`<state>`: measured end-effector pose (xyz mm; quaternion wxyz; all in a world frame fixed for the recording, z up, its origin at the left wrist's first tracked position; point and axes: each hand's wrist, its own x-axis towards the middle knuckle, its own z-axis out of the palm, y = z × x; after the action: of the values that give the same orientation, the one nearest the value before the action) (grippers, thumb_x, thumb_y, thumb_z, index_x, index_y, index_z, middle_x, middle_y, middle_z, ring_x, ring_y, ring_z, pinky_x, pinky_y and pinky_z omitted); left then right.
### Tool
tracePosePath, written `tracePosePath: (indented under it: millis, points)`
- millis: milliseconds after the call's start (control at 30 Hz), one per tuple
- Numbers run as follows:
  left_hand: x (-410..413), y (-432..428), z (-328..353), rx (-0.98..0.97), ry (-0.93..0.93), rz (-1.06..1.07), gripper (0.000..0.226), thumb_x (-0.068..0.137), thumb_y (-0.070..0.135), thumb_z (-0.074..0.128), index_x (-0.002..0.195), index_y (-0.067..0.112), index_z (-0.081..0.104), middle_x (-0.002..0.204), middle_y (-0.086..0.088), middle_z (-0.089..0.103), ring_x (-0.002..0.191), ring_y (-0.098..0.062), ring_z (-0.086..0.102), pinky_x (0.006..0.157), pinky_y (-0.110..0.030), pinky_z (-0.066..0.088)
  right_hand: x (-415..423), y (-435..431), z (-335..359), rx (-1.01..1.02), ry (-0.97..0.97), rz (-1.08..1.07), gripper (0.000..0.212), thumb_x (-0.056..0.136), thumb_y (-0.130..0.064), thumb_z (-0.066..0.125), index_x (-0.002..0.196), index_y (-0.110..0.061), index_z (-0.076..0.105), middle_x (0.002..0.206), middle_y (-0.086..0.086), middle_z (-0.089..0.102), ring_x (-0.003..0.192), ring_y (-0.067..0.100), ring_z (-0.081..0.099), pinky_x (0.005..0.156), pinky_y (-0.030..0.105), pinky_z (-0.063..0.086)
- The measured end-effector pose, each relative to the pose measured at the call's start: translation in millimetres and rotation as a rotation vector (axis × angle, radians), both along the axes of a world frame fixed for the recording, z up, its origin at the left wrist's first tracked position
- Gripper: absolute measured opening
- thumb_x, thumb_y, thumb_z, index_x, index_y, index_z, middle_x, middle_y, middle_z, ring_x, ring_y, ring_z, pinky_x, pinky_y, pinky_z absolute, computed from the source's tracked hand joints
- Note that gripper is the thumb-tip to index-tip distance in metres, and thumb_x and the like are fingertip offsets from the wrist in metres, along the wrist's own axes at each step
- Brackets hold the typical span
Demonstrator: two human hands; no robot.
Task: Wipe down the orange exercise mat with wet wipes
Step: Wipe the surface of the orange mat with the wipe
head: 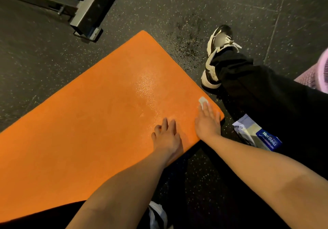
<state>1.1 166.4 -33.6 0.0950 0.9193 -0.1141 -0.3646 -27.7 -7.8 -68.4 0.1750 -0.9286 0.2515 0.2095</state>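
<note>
Beside the mat (88, 122), wipes pack (266, 138), shoe (216, 51).

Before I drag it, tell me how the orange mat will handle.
The orange mat probably flops when lifted: it lies thin and flat. Its wet sheen suggests slippery grip. The left hand resting on it likely stops sliding.

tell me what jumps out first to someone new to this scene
The bright orange mat fills the middle, slanting across the dark speckled floor, with a wet sheen toward its far end. At its right corner the right hand presses a white wipe flat, the left hand resting on the mat beside it.
</note>
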Motion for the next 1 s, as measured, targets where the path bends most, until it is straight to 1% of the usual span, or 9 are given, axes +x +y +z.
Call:
tracePosePath:
  millis: [100, 167, 367, 433, 500, 633, 700, 900, 1000]
  points:
    - [2.3, 2.0, -2.2, -0.005, 0.003, 0.002, 0.060, 0.101, 0.045, 0.041, 0.157, 0.038, 0.018, 0.168, 0.005, -0.001, 0.146, -0.036, 0.009, 0.117, -0.053, 0.017, 3.0, -4.7, -1.2, 0.008, 0.009, -0.156, 0.062, 0.107, -0.032, 0.029, 0.163, -0.021, 0.004, 0.170, 0.002, -0.008, 0.155, 0.018, -0.015, 0.125, 0.048, -0.006]
    - [3.6, 2.5, -2.7, -0.012, -0.003, 0.005, 0.061, 0.100, 0.045, 0.043, 0.156, 0.039, 0.019, 0.168, 0.005, 0.001, 0.146, -0.036, 0.011, 0.115, -0.053, 0.018, 4.2, 5.3, 1.9, 0.034, -0.015, -0.146, 0.062, 0.107, -0.033, 0.029, 0.163, -0.020, 0.005, 0.170, 0.003, -0.007, 0.155, 0.020, -0.015, 0.125, 0.048, -0.006]
    - [-0.2, 5.1, -3.3, -0.062, -0.025, 0.040, 0.061, 0.101, 0.044, 0.043, 0.158, 0.036, 0.020, 0.169, 0.005, 0.003, 0.149, -0.034, 0.010, 0.117, -0.053, 0.018, 2.0, 43.0, 9.8, 0.183, -0.042, 0.377, 0.055, 0.110, -0.032, 0.026, 0.162, -0.025, 0.010, 0.170, -0.006, -0.005, 0.155, 0.013, -0.014, 0.125, 0.051, -0.008]
    - [-0.2, 9.7, -4.8, -0.076, -0.039, 0.041, 0.062, 0.101, 0.043, 0.044, 0.158, 0.034, 0.021, 0.169, 0.005, 0.004, 0.150, -0.032, 0.010, 0.117, -0.051, 0.019, 3.5, 38.2, 7.8, 0.198, -0.026, 0.445, 0.055, 0.110, -0.032, 0.026, 0.162, -0.026, 0.010, 0.170, -0.008, -0.004, 0.155, 0.012, -0.014, 0.125, 0.051, -0.007]
    - [0.5, 14.8, -6.4, -0.085, -0.049, 0.038, 0.064, 0.101, 0.041, 0.047, 0.159, 0.031, 0.022, 0.168, 0.004, 0.004, 0.150, -0.030, 0.010, 0.118, -0.049, 0.020, 6.9, 27.0, 6.0, 0.142, -0.024, 0.403, 0.058, 0.109, -0.035, 0.028, 0.162, -0.029, 0.007, 0.169, -0.009, -0.007, 0.154, 0.013, -0.015, 0.125, 0.051, -0.008]
    - [1.9, 22.2, -10.6, -0.138, -0.073, 0.103, 0.069, 0.098, 0.042, 0.054, 0.158, 0.024, 0.025, 0.168, 0.000, 0.007, 0.150, -0.028, 0.011, 0.120, -0.043, 0.019, 21.4, 13.6, 7.3, 0.093, -0.008, 0.074, 0.060, 0.108, -0.037, 0.027, 0.163, -0.024, 0.006, 0.170, -0.003, -0.009, 0.155, 0.017, -0.016, 0.124, 0.049, -0.005]
    - [3.4, 25.0, -12.6, -0.150, -0.069, 0.152, 0.074, 0.095, 0.044, 0.059, 0.158, 0.022, 0.025, 0.168, -0.001, 0.007, 0.150, -0.028, 0.009, 0.122, -0.042, 0.019, 24.1, 23.6, 8.9, 0.114, -0.002, 0.061, 0.062, 0.108, -0.037, 0.028, 0.162, -0.021, 0.003, 0.169, 0.000, -0.011, 0.154, 0.019, -0.018, 0.124, 0.050, -0.005]
    - [1.7, 32.0, -12.7, -0.248, -0.074, 0.267, 0.066, 0.101, 0.034, 0.054, 0.158, 0.015, 0.027, 0.167, -0.006, 0.013, 0.151, -0.027, 0.010, 0.121, -0.037, 0.016, 12.3, 76.8, 9.4, 0.198, -0.022, 0.429, 0.061, 0.108, -0.027, 0.029, 0.163, -0.025, 0.004, 0.170, -0.004, -0.004, 0.155, 0.014, -0.013, 0.124, 0.049, -0.010]
    - [-3.7, 39.4, -13.7, -0.278, -0.085, 0.296, 0.068, 0.098, 0.035, 0.057, 0.157, 0.016, 0.029, 0.166, -0.006, 0.017, 0.150, -0.026, 0.010, 0.121, -0.036, 0.016, 12.0, 79.1, 7.8, 0.195, -0.010, 0.533, 0.061, 0.107, -0.023, 0.031, 0.163, -0.026, 0.006, 0.170, -0.006, -0.003, 0.155, 0.012, -0.014, 0.124, 0.050, -0.012]
